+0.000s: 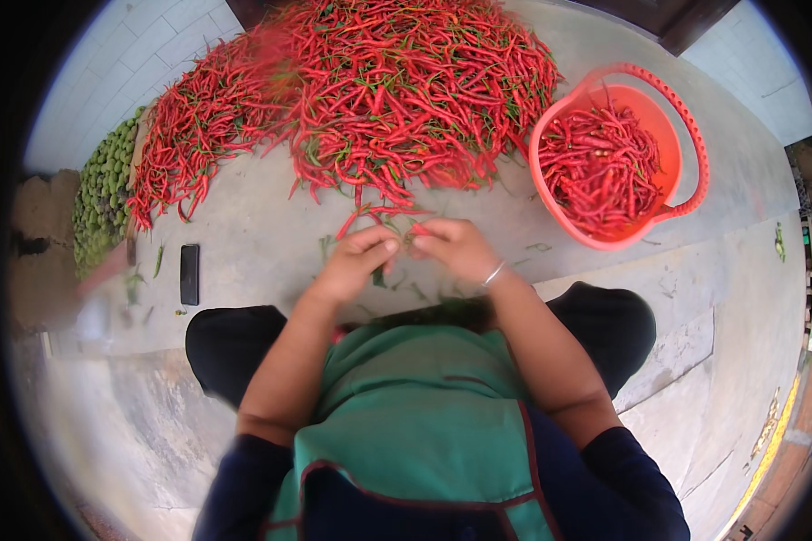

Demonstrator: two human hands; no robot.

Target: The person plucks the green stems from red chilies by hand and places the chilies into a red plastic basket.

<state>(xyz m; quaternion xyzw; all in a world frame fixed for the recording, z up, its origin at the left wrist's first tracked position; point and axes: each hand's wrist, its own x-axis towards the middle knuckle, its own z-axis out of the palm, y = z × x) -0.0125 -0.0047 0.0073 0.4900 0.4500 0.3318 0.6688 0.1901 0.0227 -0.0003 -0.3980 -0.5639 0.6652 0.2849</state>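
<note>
My left hand (356, 263) is closed, thumb against the fingers, above the concrete floor in front of my lap. What its fingers hold, if anything, cannot be made out. Close by on the right, my right hand (460, 250) pinches a red chili pepper (419, 230), mostly covered by the fingers. A silver bracelet circles that wrist. Just beyond both hands are a few red chili peppers (379, 212) at the near edge of a large heap of red chili peppers (415, 90), many with green stems. Green stem bits (415, 290) are scattered beneath my hands.
An orange-red plastic basket (555, 221) with a raised handle stands at the right, partly filled with red chili peppers. A black phone (189, 274) lies on the floor at the left. Farther left is a pile of green produce (106, 185) beside the tiled wall (140, 63).
</note>
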